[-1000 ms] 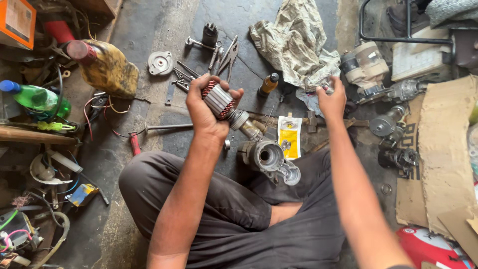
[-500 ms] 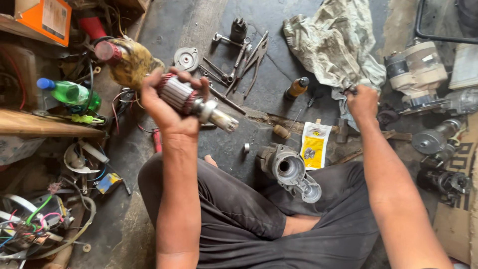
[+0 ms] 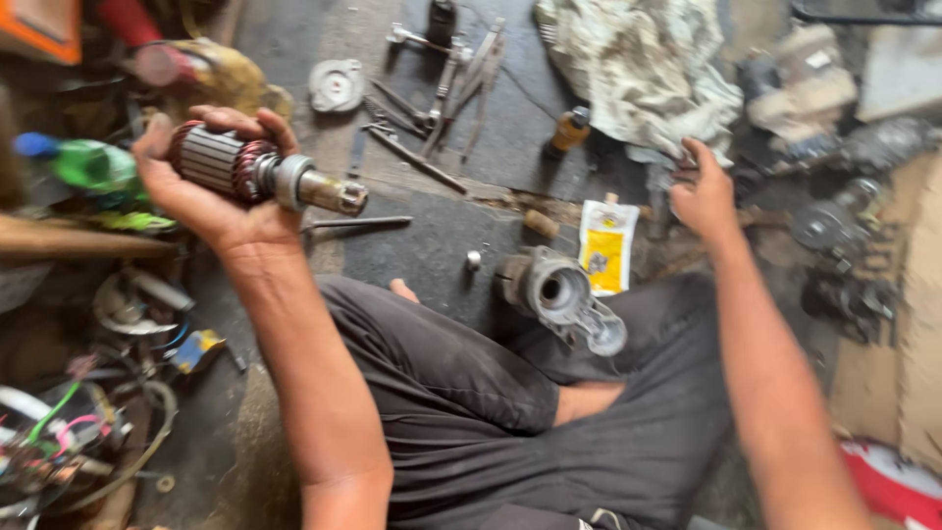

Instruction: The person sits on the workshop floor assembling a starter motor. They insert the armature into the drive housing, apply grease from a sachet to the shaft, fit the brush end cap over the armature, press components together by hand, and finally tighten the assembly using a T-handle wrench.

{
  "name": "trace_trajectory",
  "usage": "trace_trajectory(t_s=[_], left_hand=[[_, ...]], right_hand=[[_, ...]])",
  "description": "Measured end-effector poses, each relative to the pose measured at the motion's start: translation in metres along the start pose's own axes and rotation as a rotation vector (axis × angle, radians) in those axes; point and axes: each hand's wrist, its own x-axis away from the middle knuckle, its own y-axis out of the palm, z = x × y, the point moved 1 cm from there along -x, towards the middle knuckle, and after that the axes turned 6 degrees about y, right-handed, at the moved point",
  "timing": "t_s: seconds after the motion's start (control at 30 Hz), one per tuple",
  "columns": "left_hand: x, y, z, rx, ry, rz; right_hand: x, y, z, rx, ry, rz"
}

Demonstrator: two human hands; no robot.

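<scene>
Armature (image 3: 257, 175) gripped tight in my left hand (image 3: 211, 186), shaft out for inspection; right hand (image 3: 703, 191) fingers half-curled by rag (image 3: 643, 69), grip unclear

The whole picture is blurry from moving. The right hand (image 3: 703, 194) reaches into a dark pile of metal parts (image 3: 834, 236), and its fingertips are too smeared to show if they hold anything. The left hand (image 3: 211, 186) covers the back of the motor rotor (image 3: 250, 175), so that end is hidden. The orange box (image 3: 39, 29) is cut off at the top left corner. The tangle of wires (image 3: 59, 442) runs off the left edge. The red thing (image 3: 893, 481) is cut off at the bottom right.
</scene>
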Motion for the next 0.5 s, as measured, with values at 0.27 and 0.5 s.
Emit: trace_trajectory(t_s=[0.27,0.5], left_hand=[[0.021,0.023,-0.083,-0.352,-0.108,0.02],[0.06,0.024,-0.191,-0.707,-0.387,-0.081]], right_hand=[[0.102,-0.038,0.015,-0.28,0.275,0.495],[0.095,-0.028,0.024,-0.625,0.469,0.641]])
